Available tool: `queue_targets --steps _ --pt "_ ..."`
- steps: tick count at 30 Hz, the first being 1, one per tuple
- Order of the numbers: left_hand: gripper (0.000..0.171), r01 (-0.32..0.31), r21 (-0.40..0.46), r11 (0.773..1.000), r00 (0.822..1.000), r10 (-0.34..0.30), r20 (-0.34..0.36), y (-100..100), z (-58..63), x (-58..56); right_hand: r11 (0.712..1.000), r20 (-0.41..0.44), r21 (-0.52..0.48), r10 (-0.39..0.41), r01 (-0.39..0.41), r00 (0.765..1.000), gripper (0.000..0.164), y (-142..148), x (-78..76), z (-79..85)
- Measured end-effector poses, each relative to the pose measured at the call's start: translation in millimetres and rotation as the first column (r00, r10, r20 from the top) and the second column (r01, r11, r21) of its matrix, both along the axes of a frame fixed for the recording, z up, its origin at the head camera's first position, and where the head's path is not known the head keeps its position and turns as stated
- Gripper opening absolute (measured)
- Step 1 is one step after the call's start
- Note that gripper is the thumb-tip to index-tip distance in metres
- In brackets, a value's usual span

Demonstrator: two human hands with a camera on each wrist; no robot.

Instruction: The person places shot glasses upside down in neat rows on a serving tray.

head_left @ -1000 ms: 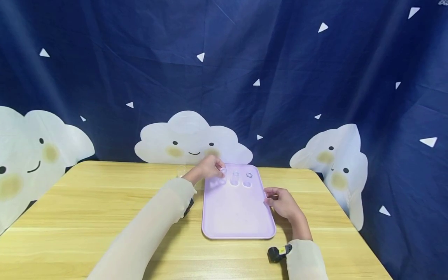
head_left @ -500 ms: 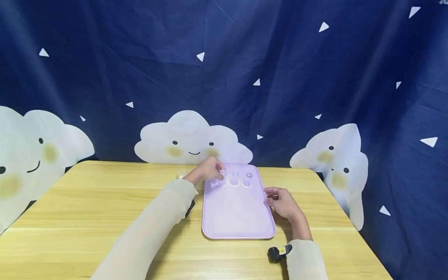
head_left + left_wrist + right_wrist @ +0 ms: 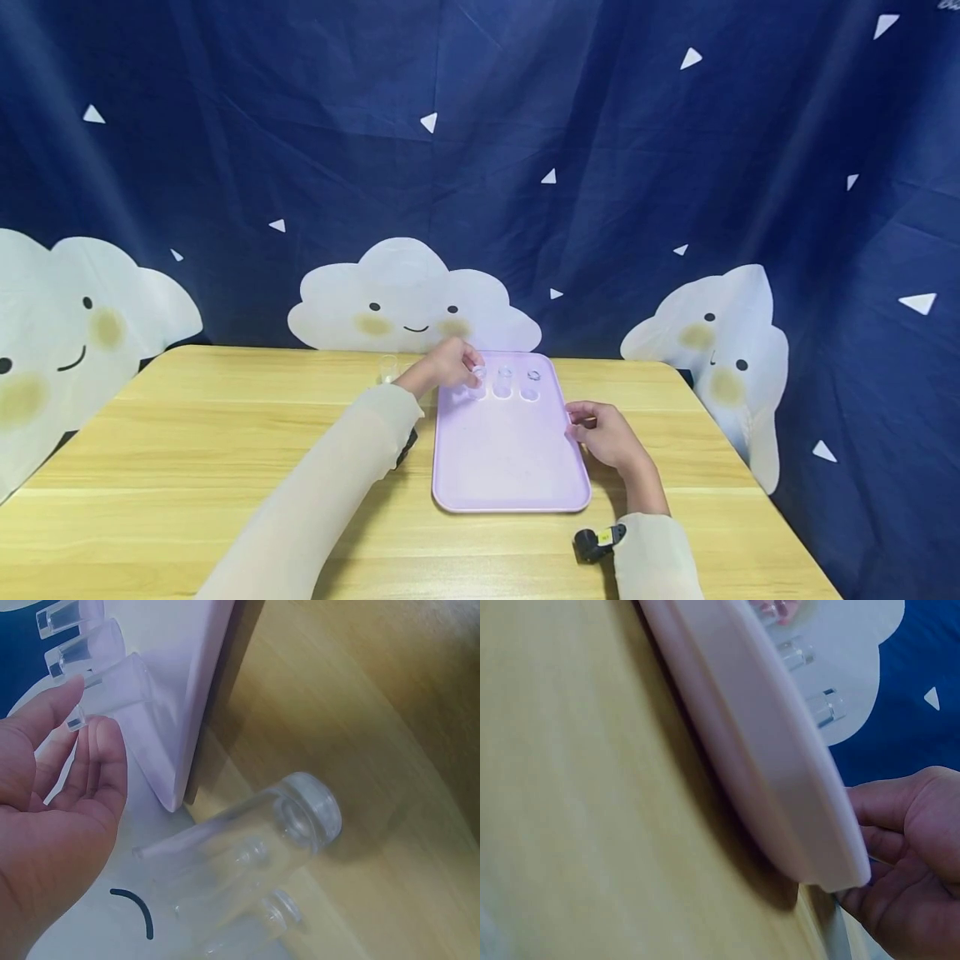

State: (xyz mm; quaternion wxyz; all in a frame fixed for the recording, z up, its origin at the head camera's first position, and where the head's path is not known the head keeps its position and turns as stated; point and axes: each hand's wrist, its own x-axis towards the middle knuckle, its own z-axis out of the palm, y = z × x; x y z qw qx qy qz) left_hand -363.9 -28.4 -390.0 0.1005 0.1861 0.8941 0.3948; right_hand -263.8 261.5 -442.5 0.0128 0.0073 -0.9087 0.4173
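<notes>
At the far left corner of the lilac tray [image 3: 512, 467], my left hand [image 3: 448, 362] pinches a clear shot glass [image 3: 480, 372] between thumb and fingertips. In the left wrist view this shot glass [image 3: 120, 688] stands upside down, its wide rim at the tray and its thick base between my fingers. Two like it, a middle shot glass [image 3: 503, 382] and a right shot glass [image 3: 531, 385], are inverted in the same row. My right hand [image 3: 609, 433] holds the tray's right rim, some fingertips hidden behind the edge in the right wrist view.
Left of the tray, several clear glasses, including a large-looking one [image 3: 247, 817], stand base down on the wooden table [image 3: 225, 450], partly behind my left forearm. A navy curtain [image 3: 480, 167] with printed clouds hangs right behind the table's far edge.
My left hand has come down slightly with its shot glass, which earlier was a little above the tray and now meets its surface. The right hand and tray have stayed put.
</notes>
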Motion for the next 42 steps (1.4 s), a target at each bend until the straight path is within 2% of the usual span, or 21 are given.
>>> queue_targets --steps 3,9,16,24,34,37,42 --pt "0.039 0.004 0.008 1.0 1.0 -0.004 0.0 -2 4.4 0.7 1.0 0.004 -0.005 0.0 0.0 1.0 0.035 -1 0.9 0.7" --pt "0.039 0.042 0.018 0.999 0.997 -0.041 -0.073 -15 19.2 -2.9 1.0 0.0 -0.007 0.005 -0.005 1.0 0.034 -1 1.7 1.4" --pt "0.04 0.022 0.007 1.0 0.993 -0.021 -0.118 -43 32.4 -8.3 1.0 -0.012 0.008 0.007 -0.007 1.0 0.035 1 1.3 0.2" --pt "0.036 -0.02 0.009 1.0 0.986 0.021 -0.162 -78 34.6 -10.9 1.0 -0.002 0.016 -0.007 0.007 1.0 0.035 1 2.3 -0.3" --pt "0.036 -0.115 -0.01 0.993 0.983 0.112 -0.147 -114 31.1 -9.5 1.0 -0.007 0.013 -0.004 0.004 1.0 0.034 1 1.2 -0.7" --pt "0.038 -0.116 -0.014 0.993 0.984 0.113 -0.135 -123 26.8 -8.6 1.0 -0.006 0.013 -0.003 0.004 1.0 0.034 0 0.7 -1.1" --pt "0.052 -0.079 0.003 0.997 0.994 0.079 -0.077 -135 19.1 -7.5 1.0 -0.009 0.016 -0.003 0.003 1.0 0.035 -1 0.8 -1.1"
